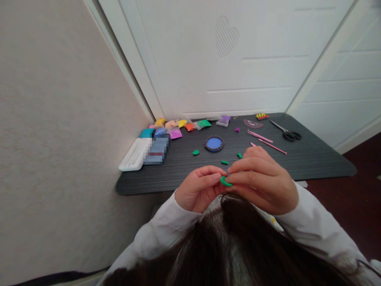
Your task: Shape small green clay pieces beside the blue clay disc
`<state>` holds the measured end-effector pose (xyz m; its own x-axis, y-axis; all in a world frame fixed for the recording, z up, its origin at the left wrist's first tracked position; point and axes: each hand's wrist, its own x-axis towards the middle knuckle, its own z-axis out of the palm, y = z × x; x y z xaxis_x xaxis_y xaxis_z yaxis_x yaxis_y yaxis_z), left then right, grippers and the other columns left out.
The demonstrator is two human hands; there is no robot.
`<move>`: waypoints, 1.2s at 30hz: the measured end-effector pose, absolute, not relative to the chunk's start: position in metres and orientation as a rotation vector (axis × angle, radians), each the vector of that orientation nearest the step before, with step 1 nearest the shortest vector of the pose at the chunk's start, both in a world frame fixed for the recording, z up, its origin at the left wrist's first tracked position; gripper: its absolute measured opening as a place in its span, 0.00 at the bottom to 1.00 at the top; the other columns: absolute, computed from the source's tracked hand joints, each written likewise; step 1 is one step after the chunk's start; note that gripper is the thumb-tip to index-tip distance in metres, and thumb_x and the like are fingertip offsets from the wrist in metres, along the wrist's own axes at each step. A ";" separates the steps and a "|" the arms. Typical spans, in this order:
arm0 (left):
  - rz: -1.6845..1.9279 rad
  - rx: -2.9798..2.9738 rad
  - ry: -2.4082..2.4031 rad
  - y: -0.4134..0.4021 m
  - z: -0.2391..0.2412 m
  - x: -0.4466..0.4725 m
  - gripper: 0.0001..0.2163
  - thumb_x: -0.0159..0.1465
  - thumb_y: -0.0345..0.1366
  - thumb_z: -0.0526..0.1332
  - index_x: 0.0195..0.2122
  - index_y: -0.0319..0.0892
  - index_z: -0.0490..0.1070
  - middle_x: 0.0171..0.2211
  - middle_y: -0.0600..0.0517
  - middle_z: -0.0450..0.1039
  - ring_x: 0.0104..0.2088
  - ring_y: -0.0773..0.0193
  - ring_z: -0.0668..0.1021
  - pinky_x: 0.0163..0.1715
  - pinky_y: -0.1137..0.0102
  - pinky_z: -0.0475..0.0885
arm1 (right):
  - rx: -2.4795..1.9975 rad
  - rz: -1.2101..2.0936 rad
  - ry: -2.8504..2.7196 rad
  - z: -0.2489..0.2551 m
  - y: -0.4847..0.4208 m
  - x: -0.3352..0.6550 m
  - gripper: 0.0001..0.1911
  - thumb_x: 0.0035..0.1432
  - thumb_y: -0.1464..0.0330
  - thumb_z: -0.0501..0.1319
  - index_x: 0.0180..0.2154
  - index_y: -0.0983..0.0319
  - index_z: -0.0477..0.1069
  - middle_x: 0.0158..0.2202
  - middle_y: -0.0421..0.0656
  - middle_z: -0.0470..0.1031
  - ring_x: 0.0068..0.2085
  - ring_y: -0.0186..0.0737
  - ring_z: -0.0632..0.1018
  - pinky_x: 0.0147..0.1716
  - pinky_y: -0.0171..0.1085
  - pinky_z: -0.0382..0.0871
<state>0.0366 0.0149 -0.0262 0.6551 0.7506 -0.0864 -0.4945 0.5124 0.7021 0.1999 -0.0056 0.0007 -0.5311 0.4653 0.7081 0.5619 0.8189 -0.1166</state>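
Observation:
Both my hands meet above the near edge of a dark table (312, 159). My left hand (198, 190) and my right hand (262, 180) pinch a small curved piece of green clay (225, 182) between their fingertips. Beyond them on the table lie three more green clay bits: an oval one (195, 152), a short strip (224, 162) and a small lump (239, 155). A round blue clay disc with a dark beaded rim (214, 143) sits further back. Dark hair fills the lower part of the view.
Several small bags of coloured clay (181, 126) lie at the table's back left, by a white tray (133, 155). Pink tools (262, 137), scissors (287, 132) and a purple clay bit (237, 129) lie at the back right. White panelled doors stand behind; a wall is left.

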 end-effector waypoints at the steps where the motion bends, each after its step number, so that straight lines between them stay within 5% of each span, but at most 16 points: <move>1: 0.765 0.690 0.398 0.015 -0.027 0.037 0.04 0.49 0.29 0.58 0.27 0.37 0.68 0.24 0.52 0.68 0.26 0.69 0.71 0.31 0.70 0.66 | -0.744 -0.160 -2.225 0.001 -0.006 0.200 0.08 0.49 0.68 0.55 0.33 0.60 0.67 0.33 0.42 0.69 0.33 0.32 0.67 0.34 0.38 0.58; 36: 0.857 0.808 0.440 0.016 -0.026 0.035 0.04 0.46 0.26 0.60 0.25 0.38 0.69 0.23 0.54 0.69 0.27 0.70 0.71 0.29 0.74 0.65 | -0.743 0.010 -2.181 0.004 -0.011 0.198 0.06 0.47 0.69 0.56 0.31 0.61 0.67 0.32 0.42 0.69 0.32 0.32 0.68 0.36 0.38 0.59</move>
<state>0.0351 0.0158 -0.0261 0.5941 0.8039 -0.0295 -0.4931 0.3928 0.7762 0.1984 -0.0109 0.0037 -0.4958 0.5129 0.7008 0.5064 0.8263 -0.2465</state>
